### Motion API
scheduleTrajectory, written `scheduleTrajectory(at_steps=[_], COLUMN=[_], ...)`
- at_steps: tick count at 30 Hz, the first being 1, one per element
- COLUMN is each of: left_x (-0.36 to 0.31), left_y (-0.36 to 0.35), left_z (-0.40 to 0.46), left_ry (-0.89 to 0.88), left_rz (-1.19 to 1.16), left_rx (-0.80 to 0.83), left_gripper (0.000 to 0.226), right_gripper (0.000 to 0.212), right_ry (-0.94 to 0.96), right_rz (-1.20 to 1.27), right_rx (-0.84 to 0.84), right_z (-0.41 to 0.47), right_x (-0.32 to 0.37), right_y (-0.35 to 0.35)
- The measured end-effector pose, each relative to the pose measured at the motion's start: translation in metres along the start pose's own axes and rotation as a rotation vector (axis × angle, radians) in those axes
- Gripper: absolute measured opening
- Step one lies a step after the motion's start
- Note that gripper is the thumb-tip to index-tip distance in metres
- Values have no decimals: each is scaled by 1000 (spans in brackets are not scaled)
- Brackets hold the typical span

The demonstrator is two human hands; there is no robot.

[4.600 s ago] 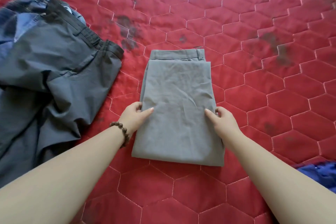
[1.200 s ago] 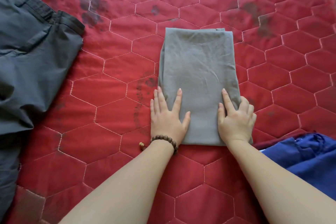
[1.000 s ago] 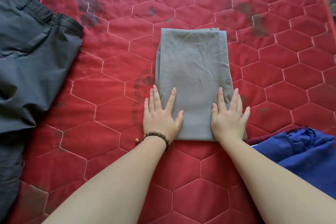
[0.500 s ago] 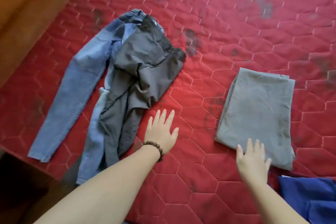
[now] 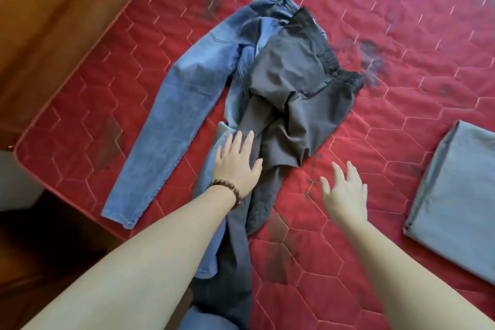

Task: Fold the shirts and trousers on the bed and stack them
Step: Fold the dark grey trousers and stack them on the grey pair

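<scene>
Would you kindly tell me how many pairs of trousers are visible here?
3: blue jeans at left, dark grey trousers overlapping them, folded grey trousers at right. Others may be out of view.

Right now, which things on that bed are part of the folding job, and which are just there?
Part of the job:
- dark grey trousers, unfolded, lying over the jeans
- blue jeans, spread out
- folded grey garment, set aside at right
- left hand and right hand, both open

Just there:
- red quilted bed cover
- bead bracelet
- wooden floor
</scene>
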State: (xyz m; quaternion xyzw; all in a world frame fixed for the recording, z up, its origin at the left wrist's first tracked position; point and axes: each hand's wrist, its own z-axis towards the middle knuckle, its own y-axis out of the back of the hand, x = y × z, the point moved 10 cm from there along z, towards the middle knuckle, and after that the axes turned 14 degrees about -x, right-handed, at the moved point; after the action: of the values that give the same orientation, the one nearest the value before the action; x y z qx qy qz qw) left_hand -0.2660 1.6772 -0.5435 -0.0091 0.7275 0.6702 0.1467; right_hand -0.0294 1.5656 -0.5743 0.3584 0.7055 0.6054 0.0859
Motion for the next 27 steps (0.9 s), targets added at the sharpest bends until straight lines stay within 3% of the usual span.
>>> scheduleTrajectory(at_steps=[9, 15, 17, 21, 27], left_x=[17, -23, -43, -64, -34], left_y=[-46, -55, -64, -109, -132], left_z=[99, 170, 193, 204, 139], left_ry=[-266, -438, -510, -709, -728], left_rz=[14, 37, 59, 226, 196], left_rx=[66, -67, -90, 88, 178], left_gripper=[80, 99, 89, 55, 50], right_gripper=[73, 87, 81, 68, 72], right_ry=[10, 51, 98, 78, 131], right_rz=[1, -100, -113, -33, -85], right_rx=[-101, -76, -50, 12, 0], right_z=[69, 112, 124, 133, 103], right_x=[80, 87, 93, 95, 89], right_y=[-49, -68, -79, -96, -105])
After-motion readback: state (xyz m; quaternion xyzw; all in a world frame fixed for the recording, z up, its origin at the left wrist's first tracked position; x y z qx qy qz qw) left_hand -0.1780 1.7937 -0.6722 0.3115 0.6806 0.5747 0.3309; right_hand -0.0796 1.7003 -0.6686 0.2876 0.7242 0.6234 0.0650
